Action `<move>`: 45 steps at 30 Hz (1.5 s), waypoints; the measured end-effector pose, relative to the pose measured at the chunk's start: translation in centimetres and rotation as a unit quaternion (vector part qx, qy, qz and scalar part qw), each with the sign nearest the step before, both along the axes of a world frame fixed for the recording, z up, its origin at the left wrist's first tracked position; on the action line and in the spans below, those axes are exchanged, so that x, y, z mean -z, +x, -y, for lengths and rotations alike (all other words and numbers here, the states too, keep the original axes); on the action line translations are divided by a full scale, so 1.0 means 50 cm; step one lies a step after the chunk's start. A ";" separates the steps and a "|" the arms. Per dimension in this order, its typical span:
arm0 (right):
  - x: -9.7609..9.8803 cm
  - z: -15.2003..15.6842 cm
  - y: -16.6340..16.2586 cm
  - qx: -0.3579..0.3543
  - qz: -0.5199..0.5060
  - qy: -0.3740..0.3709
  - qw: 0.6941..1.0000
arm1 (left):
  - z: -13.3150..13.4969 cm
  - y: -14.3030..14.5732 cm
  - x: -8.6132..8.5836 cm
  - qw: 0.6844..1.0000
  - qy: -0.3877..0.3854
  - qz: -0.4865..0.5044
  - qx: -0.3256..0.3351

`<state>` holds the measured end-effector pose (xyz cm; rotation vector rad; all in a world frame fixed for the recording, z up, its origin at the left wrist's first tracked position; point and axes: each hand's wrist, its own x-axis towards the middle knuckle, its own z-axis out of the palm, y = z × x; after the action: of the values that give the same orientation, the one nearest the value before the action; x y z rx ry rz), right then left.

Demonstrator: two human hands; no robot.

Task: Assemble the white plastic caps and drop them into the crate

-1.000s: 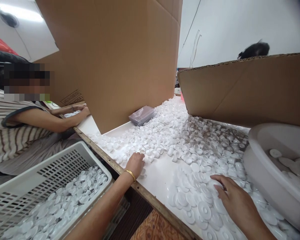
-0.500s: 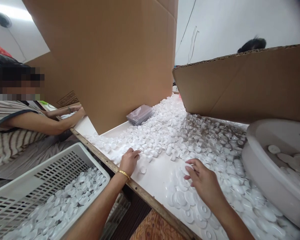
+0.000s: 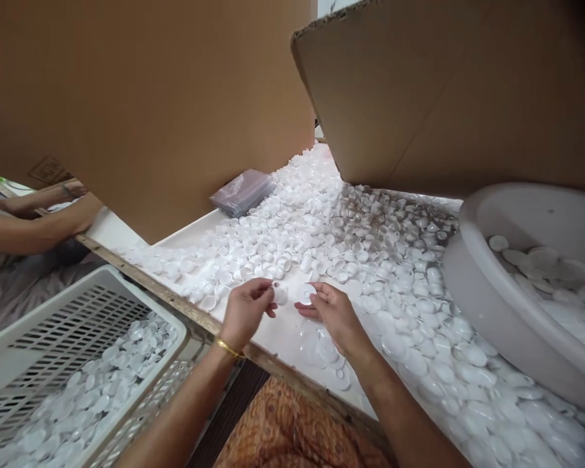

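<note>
Over the white tabletop (image 3: 285, 331), my left hand (image 3: 244, 313) pinches a small white plastic cap (image 3: 279, 294) between thumb and fingers. Facing it, a short gap away, my right hand (image 3: 336, 316) grips a flat white plastic disc (image 3: 305, 292) with a raised ring in its middle. More flat discs (image 3: 325, 351) lie overlapping just below my right hand. Beyond both hands spreads a heap of small white caps (image 3: 302, 227).
A white slatted basket (image 3: 112, 276), partly filled with white pieces, stands left below the table's wooden edge (image 3: 175, 302). A large tub (image 3: 468, 260) with discs is at right. Cardboard panels (image 3: 175, 97) rise behind, near a clear plastic packet (image 3: 241, 193). A co-worker's arm (image 3: 39, 224) reaches in at left.
My hands have come together, now holding a cap on the left and a disc on the right. The view has tilted down and shifted right.
</note>
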<state>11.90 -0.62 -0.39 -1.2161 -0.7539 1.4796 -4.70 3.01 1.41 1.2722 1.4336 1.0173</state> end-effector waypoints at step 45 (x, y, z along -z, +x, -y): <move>0.003 0.037 -0.009 -0.033 0.231 0.230 0.945 | 0.060 0.074 0.004 0.982 0.104 -0.094 0.131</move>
<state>11.44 -2.49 -0.53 -1.1839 -1.3807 0.9870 -1.00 0.02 1.19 1.6976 1.2787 0.9038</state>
